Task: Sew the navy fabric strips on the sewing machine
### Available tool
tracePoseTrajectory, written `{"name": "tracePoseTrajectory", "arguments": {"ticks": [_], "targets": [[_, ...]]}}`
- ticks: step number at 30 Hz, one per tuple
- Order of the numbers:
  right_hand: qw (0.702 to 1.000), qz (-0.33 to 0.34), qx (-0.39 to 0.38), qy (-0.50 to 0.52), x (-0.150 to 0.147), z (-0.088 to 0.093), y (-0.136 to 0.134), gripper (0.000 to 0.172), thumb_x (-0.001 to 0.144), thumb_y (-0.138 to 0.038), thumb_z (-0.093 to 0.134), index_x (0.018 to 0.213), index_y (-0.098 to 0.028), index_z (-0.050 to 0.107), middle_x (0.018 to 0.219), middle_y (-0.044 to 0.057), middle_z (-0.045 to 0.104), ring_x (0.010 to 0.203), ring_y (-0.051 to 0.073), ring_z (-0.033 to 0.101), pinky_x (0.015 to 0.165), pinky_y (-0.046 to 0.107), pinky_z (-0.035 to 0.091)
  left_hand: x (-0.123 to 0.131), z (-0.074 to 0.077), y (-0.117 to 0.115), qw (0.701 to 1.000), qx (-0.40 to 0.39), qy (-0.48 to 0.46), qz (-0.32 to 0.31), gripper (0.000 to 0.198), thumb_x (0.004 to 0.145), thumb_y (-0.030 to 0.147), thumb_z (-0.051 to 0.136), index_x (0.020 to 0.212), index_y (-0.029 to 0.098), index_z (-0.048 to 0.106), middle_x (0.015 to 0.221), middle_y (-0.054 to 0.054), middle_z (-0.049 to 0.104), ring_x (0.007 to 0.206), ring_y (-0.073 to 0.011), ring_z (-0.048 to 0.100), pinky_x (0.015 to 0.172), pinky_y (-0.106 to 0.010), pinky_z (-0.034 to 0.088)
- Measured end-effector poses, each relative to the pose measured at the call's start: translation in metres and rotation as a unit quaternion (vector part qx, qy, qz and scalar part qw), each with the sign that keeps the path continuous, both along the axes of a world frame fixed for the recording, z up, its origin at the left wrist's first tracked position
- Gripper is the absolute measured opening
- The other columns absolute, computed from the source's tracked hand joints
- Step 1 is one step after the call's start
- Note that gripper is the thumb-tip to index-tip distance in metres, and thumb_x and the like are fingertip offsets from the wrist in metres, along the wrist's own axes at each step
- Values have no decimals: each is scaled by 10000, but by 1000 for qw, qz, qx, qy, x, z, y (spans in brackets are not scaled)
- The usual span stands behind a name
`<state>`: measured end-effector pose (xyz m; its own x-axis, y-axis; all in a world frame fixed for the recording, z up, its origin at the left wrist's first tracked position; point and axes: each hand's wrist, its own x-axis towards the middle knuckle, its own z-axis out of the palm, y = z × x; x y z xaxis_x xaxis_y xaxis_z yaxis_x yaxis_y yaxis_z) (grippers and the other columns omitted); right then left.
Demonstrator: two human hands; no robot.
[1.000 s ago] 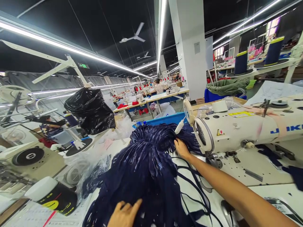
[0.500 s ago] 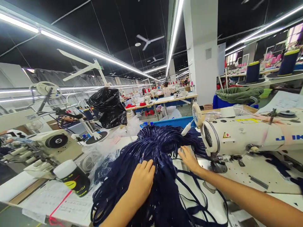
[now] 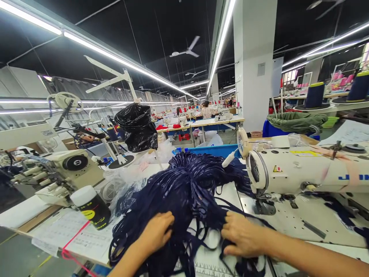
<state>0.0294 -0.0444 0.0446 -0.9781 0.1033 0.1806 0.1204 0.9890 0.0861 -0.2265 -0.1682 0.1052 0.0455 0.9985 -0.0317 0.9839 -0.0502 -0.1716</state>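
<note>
A big heap of narrow navy fabric strips (image 3: pixel 173 184) covers the table in front of me, bunched at the far middle and fanning toward me. My left hand (image 3: pixel 157 232) is on the heap's near left part, its fingers curled into the strips. On the near right, my right hand (image 3: pixel 240 234) is closed round a bundle of strips, with loose ends hanging below it. Its fingertips are partly hidden by the fabric. A white sewing machine (image 3: pixel 300 169) stands just right of the heap, its needle area beyond my right hand.
To the left are a black bottle with a white cap (image 3: pixel 92 209), papers (image 3: pixel 66 234) with a pink cord, and another sewing machine (image 3: pixel 72 165). A black plastic bag (image 3: pixel 137 127) hangs behind. A printed ruler scale (image 3: pixel 211 269) lies on the tabletop near me.
My right hand has come nearer and closed on a bundle of strips, pulling it toward me. My left hand has shifted left and down. More white tabletop shows between them.
</note>
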Motion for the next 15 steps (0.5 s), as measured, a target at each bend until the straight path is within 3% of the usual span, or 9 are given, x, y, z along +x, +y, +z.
{"name": "tracePoseTrajectory", "arguments": {"ticks": [2, 4, 8, 11, 15], "targets": [[998, -57, -33, 2, 22, 10, 14, 319, 848, -401, 452, 685, -162, 586, 630, 60, 599, 632, 186, 511, 650, 314, 336, -13, 1, -5, 998, 19, 38, 42, 237, 693, 47, 457, 871, 171, 553, 925, -47, 602, 854, -196, 567, 764, -301, 393], [993, -90, -77, 4, 39, 19, 23, 323, 888, -340, 378, 699, -170, 578, 649, 54, 597, 640, 179, 513, 675, 312, 341, -11, -3, -7, 997, 20, 48, 55, 302, 681, 55, 469, 948, 170, 551, 971, -68, 598, 882, -216, 566, 783, -329, 388], [986, -102, -135, 7, 49, 25, 25, 362, 905, -338, 311, 712, -184, 575, 647, 46, 580, 637, 175, 505, 717, 320, 357, 19, -4, -10, 1000, -22, -13, -12, 278, 666, 30, 410, 800, 194, 589, 825, -29, 595, 768, -186, 568, 763, -336, 385], [979, -113, -168, 22, 50, 21, 24, 384, 906, -356, 288, 752, -183, 595, 679, 57, 584, 679, 192, 521, 719, 328, 381, 21, 20, -12, 986, 5, -159, -55, 249, 653, 48, 351, 662, 194, 552, 697, 6, 522, 683, -143, 524, 718, -292, 390], [964, -120, -206, 117, 50, 14, 23, 351, 899, -369, 303, 1091, -201, 544, 1082, 100, 553, 940, 213, 528, 801, 335, 408, 0, 55, -22, 933, 123, -338, -19, 164, 683, 156, 314, 562, 195, 418, 682, 3, 437, 652, -133, 463, 619, -244, 398]]}}
